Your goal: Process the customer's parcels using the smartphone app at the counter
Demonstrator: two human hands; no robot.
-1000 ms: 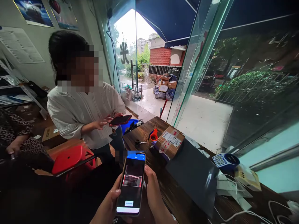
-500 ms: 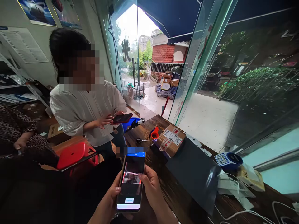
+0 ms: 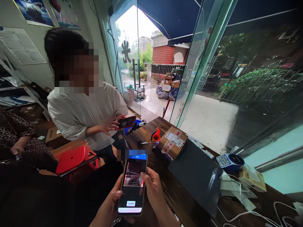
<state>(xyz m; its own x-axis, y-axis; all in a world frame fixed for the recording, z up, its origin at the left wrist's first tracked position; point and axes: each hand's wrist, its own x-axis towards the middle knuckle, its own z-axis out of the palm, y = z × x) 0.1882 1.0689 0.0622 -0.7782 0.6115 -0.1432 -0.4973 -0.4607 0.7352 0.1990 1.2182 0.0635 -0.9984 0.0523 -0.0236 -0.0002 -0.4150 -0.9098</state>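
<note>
A smartphone (image 3: 131, 194) is held upright at the bottom centre, its lit screen facing me with a framed crop box across a dark picture. My left hand (image 3: 111, 197) grips its left side, thumb along the edge and fingers behind. On the other side my right hand (image 3: 153, 187) supports the phone, its thumb touching the screen near the box's upper right corner. Beyond the phone, on the dark wooden table, lie black scissors (image 3: 143, 143), an orange tape dispenser (image 3: 156, 135) and a taped cardboard box (image 3: 173, 142) with labels.
A person in a white top (image 3: 87, 113) stands across, holding another phone (image 3: 126, 122). A red stool (image 3: 72, 159) is at the left, near a seated person's hand (image 3: 20, 146). A dark sheet (image 3: 196, 176), a QR-code device (image 3: 230, 161) and white cables (image 3: 248, 216) lie at the right.
The picture on my phone's screen has shifted under the crop box, and my right thumb has moved slightly up. Across from me, the person's phone has tilted a little. My view has shifted slightly.
</note>
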